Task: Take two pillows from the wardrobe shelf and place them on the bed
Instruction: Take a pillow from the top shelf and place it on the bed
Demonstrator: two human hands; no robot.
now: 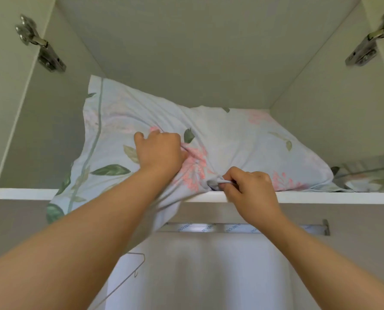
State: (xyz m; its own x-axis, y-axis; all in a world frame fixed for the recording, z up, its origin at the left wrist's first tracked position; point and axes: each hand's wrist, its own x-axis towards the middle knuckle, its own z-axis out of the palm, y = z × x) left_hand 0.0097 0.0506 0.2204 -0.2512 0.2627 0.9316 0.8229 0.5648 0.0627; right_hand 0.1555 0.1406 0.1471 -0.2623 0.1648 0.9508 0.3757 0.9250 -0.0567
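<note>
The single head-worn view tilts upward into an open pale grey wardrobe, close enough that both bare forearms fill the lower half. It faces the white front edge of the upper shelf [321,197] almost square-on, with metal door hinges [41,44] at both upper corners. A silver hanging rail [242,227] runs just under the shelf edge.

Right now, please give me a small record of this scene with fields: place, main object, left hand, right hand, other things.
place: open wardrobe, top shelf
main object: floral pillow, left corner hanging over the shelf edge
left hand: grip closed on bunched pillow fabric
right hand: grip pinching the pillow's front edge at the shelf edge
second pillow: possibly the patterned fabric at right, partly hidden
below the shelf: metal rail, wire hanger
</note>
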